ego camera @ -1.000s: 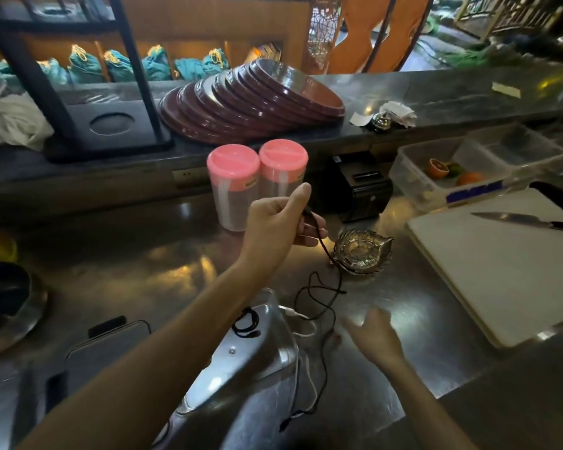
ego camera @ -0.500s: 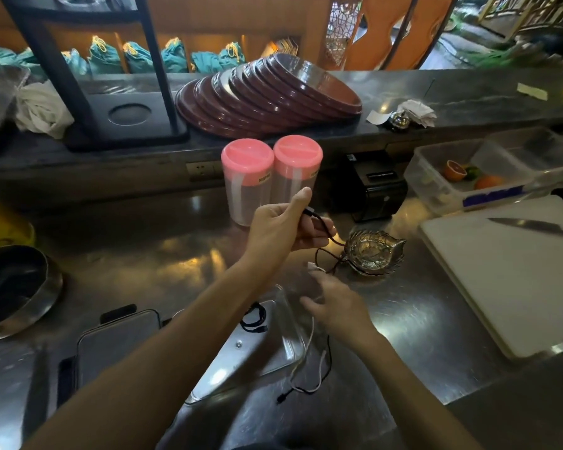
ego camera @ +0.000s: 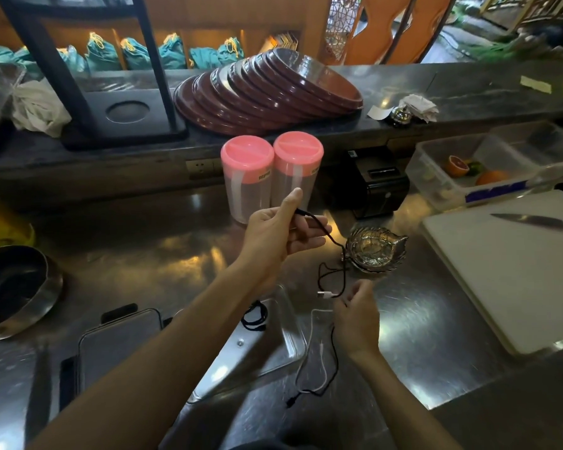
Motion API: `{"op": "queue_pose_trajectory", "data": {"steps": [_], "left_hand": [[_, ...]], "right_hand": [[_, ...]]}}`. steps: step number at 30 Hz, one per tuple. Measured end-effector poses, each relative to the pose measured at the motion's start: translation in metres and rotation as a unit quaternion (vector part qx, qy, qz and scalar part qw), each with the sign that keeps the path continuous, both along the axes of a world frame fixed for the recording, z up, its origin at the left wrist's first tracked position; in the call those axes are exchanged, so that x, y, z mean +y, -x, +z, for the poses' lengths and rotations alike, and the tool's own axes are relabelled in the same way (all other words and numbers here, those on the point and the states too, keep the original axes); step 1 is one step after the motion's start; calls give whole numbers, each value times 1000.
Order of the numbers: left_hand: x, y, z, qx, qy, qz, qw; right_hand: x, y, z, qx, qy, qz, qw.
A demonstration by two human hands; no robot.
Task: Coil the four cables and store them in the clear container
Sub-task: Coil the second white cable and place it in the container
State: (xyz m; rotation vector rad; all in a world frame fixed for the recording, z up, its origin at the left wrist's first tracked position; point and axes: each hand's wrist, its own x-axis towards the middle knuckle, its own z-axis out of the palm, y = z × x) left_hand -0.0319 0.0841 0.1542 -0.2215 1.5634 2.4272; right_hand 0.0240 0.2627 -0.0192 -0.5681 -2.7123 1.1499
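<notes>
Left hand (ego camera: 278, 235): raised, pinches one end of thin black cable (ego camera: 330, 237).
Right hand (ego camera: 356, 315): lower and nearer, grips the same cable's hanging part.
Cable axis: slopes down from left to right hand.
Clear plastic container (ego camera: 267, 349): on worktop (ego camera: 420, 336), below the left forearm.

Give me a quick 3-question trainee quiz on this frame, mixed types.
1. True or false: a coiled black cable already lies in the clear container.
2. What does the left hand grip? A) knife B) black cable C) pink-lidded jar
3. Fill in: the knife lies on the white ____.

Key:
1. True.
2. B, the black cable; its lower part runs to the right hand, whose fingers pinch it.
3. Cutting board.
</notes>
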Motion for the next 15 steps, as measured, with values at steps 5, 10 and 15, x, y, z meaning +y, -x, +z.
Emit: {"op": "queue_pose_trajectory", "data": {"steps": [5, 10, 15], "left_hand": [[9, 4, -11, -20, -18, 6, 1000], [18, 7, -37, -78, -13, 63, 995], [30, -6, -83, -119, 115, -39, 985]], "right_hand": [[11, 10, -18, -143, 406, -125, 894], [44, 8, -33, -176, 626, -276, 708], [49, -6, -14, -172, 356, -129, 909]]}}
